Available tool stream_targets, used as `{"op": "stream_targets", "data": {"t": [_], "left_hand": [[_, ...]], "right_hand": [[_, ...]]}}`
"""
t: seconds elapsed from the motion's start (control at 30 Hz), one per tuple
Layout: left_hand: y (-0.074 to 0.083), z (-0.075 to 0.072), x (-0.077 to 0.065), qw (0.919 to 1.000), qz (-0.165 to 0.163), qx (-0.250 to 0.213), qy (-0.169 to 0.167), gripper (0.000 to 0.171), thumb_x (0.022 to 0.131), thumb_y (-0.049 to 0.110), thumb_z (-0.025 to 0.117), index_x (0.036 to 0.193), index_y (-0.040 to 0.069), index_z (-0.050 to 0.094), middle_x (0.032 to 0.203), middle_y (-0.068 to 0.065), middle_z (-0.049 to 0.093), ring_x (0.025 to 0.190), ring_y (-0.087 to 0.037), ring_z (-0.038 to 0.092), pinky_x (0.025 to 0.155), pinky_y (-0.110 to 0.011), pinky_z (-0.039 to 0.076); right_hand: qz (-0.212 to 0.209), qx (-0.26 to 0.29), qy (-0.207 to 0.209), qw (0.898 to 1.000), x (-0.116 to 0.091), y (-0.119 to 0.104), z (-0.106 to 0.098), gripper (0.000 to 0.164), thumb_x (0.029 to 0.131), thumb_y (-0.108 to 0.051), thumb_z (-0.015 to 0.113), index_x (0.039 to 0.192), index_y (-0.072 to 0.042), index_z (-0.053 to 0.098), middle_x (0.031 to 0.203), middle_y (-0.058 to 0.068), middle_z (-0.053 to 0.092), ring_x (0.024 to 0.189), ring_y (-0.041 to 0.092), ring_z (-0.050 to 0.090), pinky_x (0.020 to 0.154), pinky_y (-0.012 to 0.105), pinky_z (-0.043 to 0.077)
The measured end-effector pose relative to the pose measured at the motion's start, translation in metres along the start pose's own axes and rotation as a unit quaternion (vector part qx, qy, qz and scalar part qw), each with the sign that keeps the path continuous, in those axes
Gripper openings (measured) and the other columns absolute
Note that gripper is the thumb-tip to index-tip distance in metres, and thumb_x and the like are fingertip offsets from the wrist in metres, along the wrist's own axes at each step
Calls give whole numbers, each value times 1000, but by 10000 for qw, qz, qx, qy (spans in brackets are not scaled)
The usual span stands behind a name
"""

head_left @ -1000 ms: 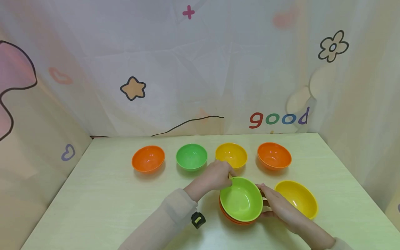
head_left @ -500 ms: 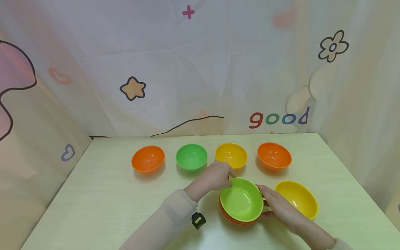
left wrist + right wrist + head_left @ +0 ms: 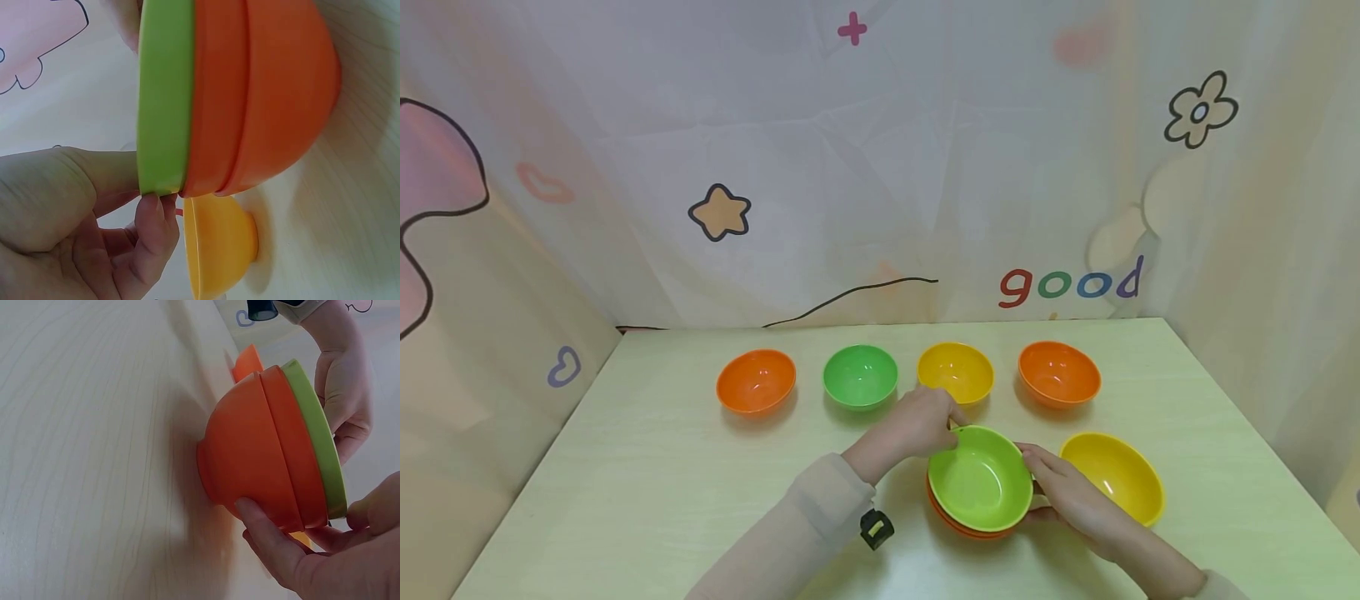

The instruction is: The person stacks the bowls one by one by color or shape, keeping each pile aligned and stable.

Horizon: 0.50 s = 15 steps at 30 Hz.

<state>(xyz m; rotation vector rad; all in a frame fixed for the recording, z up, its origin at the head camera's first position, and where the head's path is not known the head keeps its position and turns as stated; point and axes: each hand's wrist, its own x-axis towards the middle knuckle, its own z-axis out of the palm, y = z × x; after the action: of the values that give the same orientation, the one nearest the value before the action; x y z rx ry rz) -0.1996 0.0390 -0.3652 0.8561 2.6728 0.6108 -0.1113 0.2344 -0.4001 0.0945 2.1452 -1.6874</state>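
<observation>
A light green bowl [image 3: 981, 482] sits nested on top of two orange bowls [image 3: 247, 450], the stack standing in front of me right of centre. My left hand [image 3: 913, 423] pinches the far left rim of the green bowl between thumb and fingers. On the stack's right side my right hand [image 3: 1071, 496] holds the orange bowls, one fingertip low on the outer orange wall and the thumb near the green rim. The stack's base is close to the table; whether it touches cannot be told.
Along the back of the table [image 3: 647, 467] stand an orange bowl [image 3: 756, 382], a green bowl [image 3: 861, 377], a yellow bowl [image 3: 955, 371] and another orange bowl [image 3: 1058, 374]. A larger yellow bowl [image 3: 1120, 475] is just right of my right hand. A printed curtain [image 3: 850, 167] hangs behind.
</observation>
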Motion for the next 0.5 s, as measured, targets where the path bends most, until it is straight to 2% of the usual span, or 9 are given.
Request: {"op": "stream_targets", "data": {"t": [0.5], "left_hand": [[1,0,0,10000,-27,37,-61,30,76,5,67,105,15,71,85,5,69,55,-7,48,47,-16,39]], "right_hand": [[-18,-99,-66,9999,0,-1,0,52,101,-31,29,141,2,28,138,23,37,109,28,52,79,38,54]]}}
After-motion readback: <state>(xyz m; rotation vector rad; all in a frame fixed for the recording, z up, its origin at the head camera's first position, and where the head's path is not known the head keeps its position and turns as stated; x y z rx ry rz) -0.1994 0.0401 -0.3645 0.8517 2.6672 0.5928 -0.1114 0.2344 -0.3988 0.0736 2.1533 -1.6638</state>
